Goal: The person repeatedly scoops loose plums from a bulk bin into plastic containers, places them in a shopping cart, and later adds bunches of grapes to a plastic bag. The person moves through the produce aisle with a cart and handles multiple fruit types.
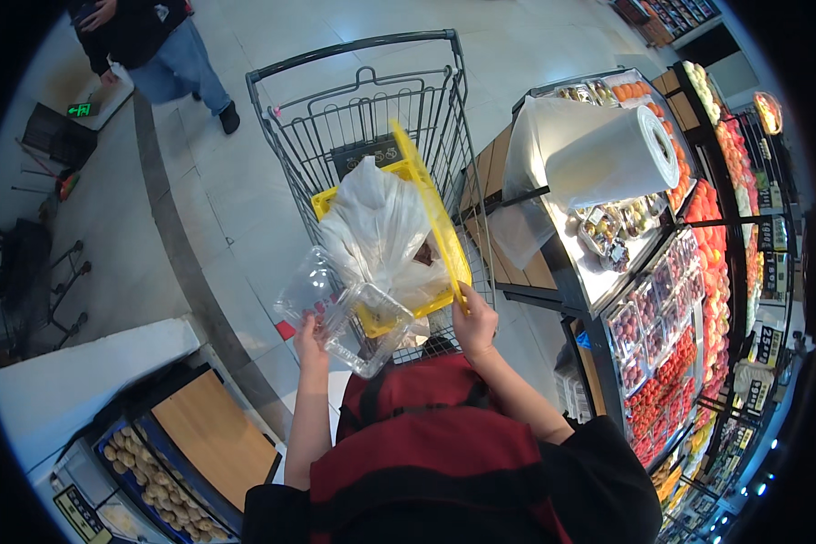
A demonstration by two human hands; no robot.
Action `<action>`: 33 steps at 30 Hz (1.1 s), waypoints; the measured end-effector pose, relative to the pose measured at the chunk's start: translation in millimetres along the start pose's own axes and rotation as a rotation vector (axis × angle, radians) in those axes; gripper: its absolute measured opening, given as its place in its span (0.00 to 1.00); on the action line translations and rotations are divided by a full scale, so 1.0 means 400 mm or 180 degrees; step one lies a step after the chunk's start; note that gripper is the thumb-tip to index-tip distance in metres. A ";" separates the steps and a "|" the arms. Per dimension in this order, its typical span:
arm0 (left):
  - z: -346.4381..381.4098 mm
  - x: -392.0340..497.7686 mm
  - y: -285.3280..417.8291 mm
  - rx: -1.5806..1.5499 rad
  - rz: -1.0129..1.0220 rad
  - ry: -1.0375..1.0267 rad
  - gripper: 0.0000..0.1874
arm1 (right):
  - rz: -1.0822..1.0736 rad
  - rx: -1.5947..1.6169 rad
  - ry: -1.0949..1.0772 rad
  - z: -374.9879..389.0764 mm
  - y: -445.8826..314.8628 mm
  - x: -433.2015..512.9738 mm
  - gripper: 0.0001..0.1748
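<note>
My left hand (pixel 311 343) grips a clear plastic clamshell container (pixel 374 353), which hangs unfolded over the near left corner of a yellow plastic basket (pixel 323 202). No food shows inside the clamshell. With its fingers closed on the near end of a thin yellow plastic panel (pixel 430 197), my right hand (pixel 476 325) is at the basket's right side. The panel stands tilted along that side; whether it belongs to the basket cannot be told. A bunched whitish plastic bag (pixel 374 231) fills most of the basket and hides its contents. The basket sits in a wire shopping cart (pixel 292 146).
At right, a roll of clear produce bags (pixel 605 160) stands over a fruit display with packed grapes (pixel 642 319) and tomatoes (pixel 659 401). Lower left is a potato bin (pixel 156 486) beside a wooden board (pixel 214 432). A person (pixel 163 61) stands at upper left.
</note>
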State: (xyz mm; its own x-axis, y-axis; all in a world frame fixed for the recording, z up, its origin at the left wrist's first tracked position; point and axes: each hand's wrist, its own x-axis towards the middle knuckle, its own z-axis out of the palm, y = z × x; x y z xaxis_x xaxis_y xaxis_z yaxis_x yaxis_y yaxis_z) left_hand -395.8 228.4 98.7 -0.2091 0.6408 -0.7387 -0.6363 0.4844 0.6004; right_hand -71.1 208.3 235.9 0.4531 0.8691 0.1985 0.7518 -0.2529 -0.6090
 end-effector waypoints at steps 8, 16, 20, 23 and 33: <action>-0.097 0.006 0.201 -0.0557 -0.0176 -0.0201 0.12 | 0.0003 -0.0628 0.0526 0.029 -0.225 0.385 0.11; -0.089 0.007 0.180 -0.0652 -0.0576 -0.0831 0.20 | 0.1108 0.0211 -0.1582 0.432 -0.520 0.341 0.35; -0.123 0.027 0.167 -0.0516 -0.0650 -0.0828 0.22 | 0.0801 0.0487 -0.1233 0.369 -0.519 0.328 0.32; -0.127 0.033 0.150 -0.0689 -0.0805 -0.1014 0.22 | 0.0324 0.0950 -0.0998 0.238 -0.455 0.353 0.33; 0.085 0.131 0.060 0.0209 -0.0629 -0.0498 0.19 | -0.0116 0.1335 -0.0617 -0.007 -0.134 0.266 0.21</action>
State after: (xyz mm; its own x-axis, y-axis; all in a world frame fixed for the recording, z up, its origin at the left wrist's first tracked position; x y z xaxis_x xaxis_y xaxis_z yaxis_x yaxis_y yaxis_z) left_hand -396.7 293.9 84.8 0.0353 0.6117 -0.7903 -0.6029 0.6437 0.4713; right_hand -61.9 312.9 291.8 0.3021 0.9478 0.1024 0.4888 -0.0617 -0.8702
